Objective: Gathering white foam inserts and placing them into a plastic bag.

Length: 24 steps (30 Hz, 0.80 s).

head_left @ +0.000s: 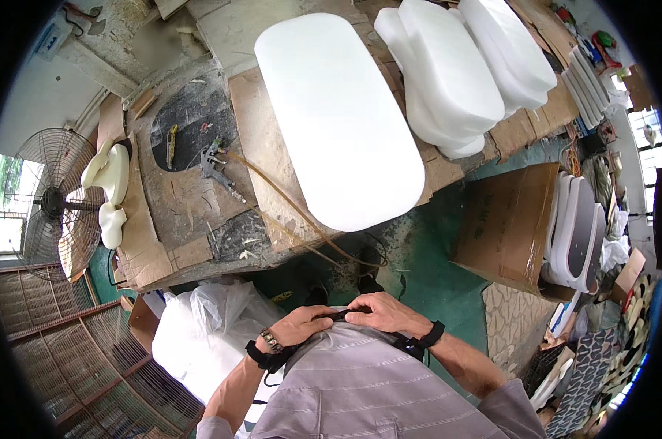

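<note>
Closest to my lens is the striped shirt (pixel 353 388), its hem at the bottom of my view. Beyond it, the bench (pixel 181 197) spans most of the picture, patched with cardboard. The biggest thing on it is the white slab (pixel 342 121), lying flat with its rounded near end at the bench edge, out of both hands' reach as they stand. White foam stacks (pixel 451 73) sit to its right; the fan (pixel 53 205) stands left of the bench and a carton (pixel 506 223) below on the right. Left of the slab lies a spray gun (pixel 214 168) with its hose.

My left hand (pixel 299 327) and right hand (pixel 391 314) meet at the waist, knuckles bent, fingertips pinching a black band (pixel 338 316) at the hem; how firmly, I can't tell. I judge the step in hand to be handling that band. To touch anything on the bench, I would need to free the fingers and reach forward.
</note>
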Available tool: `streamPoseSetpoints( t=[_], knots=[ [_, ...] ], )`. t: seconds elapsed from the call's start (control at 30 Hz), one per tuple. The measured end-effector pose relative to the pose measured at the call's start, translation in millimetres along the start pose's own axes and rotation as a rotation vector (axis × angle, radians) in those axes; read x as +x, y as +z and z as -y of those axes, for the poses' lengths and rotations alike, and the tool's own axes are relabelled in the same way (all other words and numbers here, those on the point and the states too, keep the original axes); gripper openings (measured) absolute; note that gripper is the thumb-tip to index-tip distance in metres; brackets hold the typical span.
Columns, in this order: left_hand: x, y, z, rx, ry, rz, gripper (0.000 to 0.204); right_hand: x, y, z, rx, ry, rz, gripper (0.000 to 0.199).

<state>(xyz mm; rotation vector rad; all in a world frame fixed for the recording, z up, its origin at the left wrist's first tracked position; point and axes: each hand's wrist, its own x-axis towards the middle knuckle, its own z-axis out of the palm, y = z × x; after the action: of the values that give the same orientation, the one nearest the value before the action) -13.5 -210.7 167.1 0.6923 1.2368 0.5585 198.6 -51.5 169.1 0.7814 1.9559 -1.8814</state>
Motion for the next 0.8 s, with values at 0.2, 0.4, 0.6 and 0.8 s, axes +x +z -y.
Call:
streamPoseSetpoints(
  t=[0.2, 0.4, 0.6, 0.8],
  knots=[
    [4, 4, 6, 0.021, -0.046, -0.088, 0.039, 5, 1, 2, 0.149, -0.017, 0.028, 0.052],
    [8, 7, 3, 0.027, 0.0, -0.114, 0.036, 12, 3, -5, 0.093, 0.053, 0.045, 0.048],
    [30, 1, 19, 0.153, 0.143, -0.032, 0.034, 6, 2, -24, 0.278, 0.096, 0.081, 0.048],
    [30, -7, 9, 0.197, 0.047, 0.067, 0.035, 7, 5, -27, 0.195, 0.099, 0.076, 0.047]
  ],
)
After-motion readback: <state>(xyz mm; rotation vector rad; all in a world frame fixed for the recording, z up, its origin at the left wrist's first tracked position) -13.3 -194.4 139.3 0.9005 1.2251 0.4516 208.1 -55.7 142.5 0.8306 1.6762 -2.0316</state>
